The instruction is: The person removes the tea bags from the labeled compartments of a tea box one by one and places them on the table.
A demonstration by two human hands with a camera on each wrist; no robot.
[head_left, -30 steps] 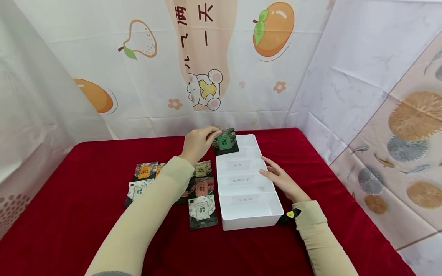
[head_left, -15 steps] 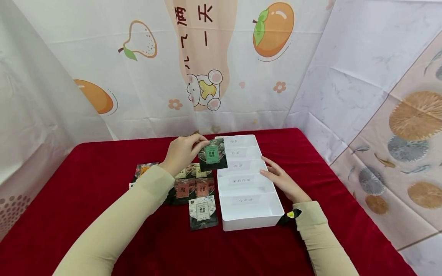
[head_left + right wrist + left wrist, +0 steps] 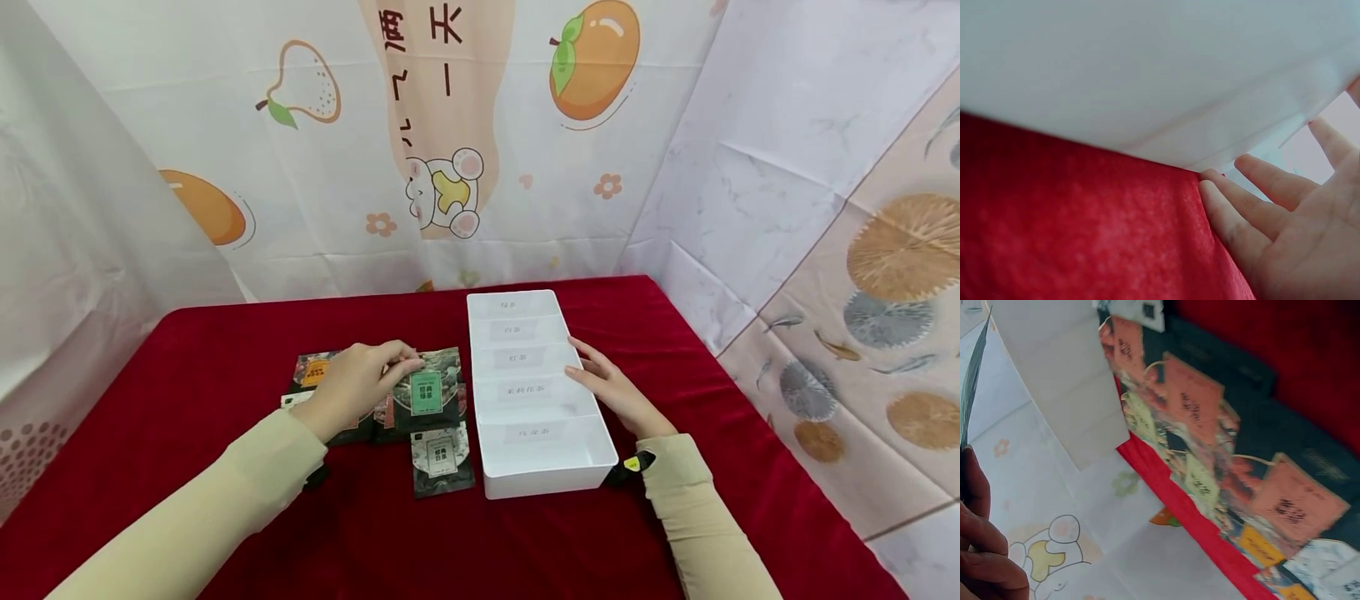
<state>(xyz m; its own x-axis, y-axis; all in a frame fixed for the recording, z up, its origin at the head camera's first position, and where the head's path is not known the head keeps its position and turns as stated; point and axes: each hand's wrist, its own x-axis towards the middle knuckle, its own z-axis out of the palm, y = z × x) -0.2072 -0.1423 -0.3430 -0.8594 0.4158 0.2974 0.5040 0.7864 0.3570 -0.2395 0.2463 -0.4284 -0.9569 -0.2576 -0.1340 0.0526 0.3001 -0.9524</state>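
My left hand (image 3: pixel 356 385) pinches a black tea sachet with a green label (image 3: pixel 426 393) by its upper left edge. It is held over the other sachets, left of the white divided box (image 3: pixel 551 485). In the left wrist view, that sachet appears nearly edge-on (image 3: pixel 972 375) beside the fingers (image 3: pixel 985 534). My right hand (image 3: pixel 618 396) touches the box's right side with its fingers fairly straight. In the right wrist view, extended fingertips (image 3: pixel 1216 194) meet the box's outer wall (image 3: pixel 1116 75). Labelled compartments run along the box, and no sachet shows in them.
Several sachets lie in a group on the red cloth (image 3: pixel 360 533): white-labelled (image 3: pixel 441 457), orange-labelled (image 3: pixel 311 371), red-labelled (image 3: pixel 1191 400) and yellow-labelled (image 3: pixel 1202 481) ones. The left hand and its sachet partly cover them. A printed curtain (image 3: pixel 330 183) hangs behind the table.
My left hand has carried the green-labelled sachet from above the box's far end leftward and nearer, over the other sachets. The right hand and the box stay in place.
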